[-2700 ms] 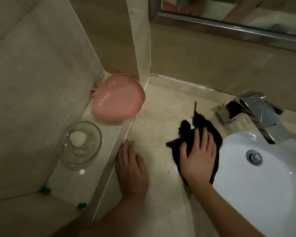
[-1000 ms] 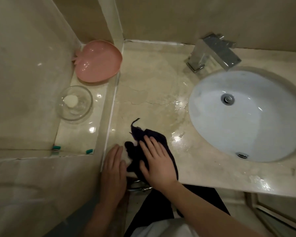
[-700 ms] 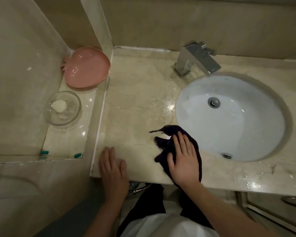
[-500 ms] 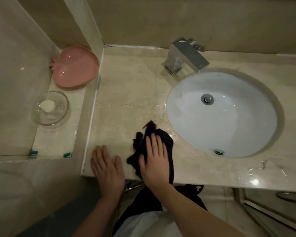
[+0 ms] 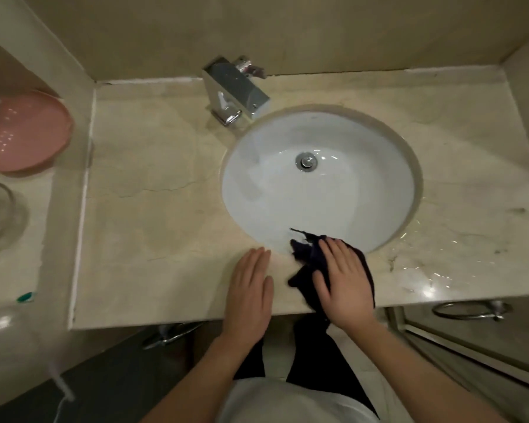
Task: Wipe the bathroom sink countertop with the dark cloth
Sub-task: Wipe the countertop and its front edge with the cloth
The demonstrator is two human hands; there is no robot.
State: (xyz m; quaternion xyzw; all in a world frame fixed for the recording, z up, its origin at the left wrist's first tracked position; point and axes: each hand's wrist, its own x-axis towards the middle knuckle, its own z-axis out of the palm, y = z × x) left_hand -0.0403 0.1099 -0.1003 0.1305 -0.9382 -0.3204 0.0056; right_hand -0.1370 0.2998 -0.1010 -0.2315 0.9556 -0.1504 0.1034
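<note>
Cloth [image 5: 306, 257] sits bottom centre of frame, on the front strip of the countertop [image 5: 153, 227], one corner lapping over the sink [image 5: 318, 184] rim. Right hand [image 5: 344, 285] presses it flat, fingers straight, no pinch. Left hand [image 5: 251, 288] lies flat on bare stone just beside it, holding nothing. Cloth looks soft, light, limp, probably damp; it will bunch under a push. Best hold is palm spread over the middle. Wet patches lower right. No readable brands or writing.

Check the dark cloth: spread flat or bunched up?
Bunched. The dark cloth lies crumpled in folds under the flat right hand at the white basin's front rim.
</note>
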